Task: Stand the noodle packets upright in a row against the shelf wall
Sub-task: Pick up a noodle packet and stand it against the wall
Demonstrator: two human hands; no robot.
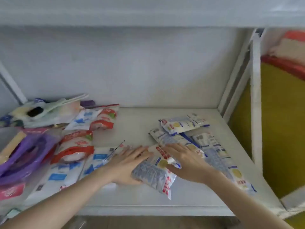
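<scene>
Several long white-and-blue noodle packets lie flat on the white shelf (135, 123). One noodle packet (154, 175) lies slanted near the front edge. My left hand (127, 164) cups its left side and my right hand (184, 162) presses on its right side, fingers spread. Another packet (183, 124) lies across the pile further back. Two more packets (219, 156) stretch toward the front right, partly under my right wrist. The pale back wall (132, 71) has no packet against it.
Red-and-white bags (75, 147) and blue-and-white bags (62, 172) cover the shelf's left part. A purple plastic item (24, 156) and assorted clutter (42, 111) sit at far left. A white upright post (255, 100) bounds the right side. An upper shelf (148, 12) hangs overhead.
</scene>
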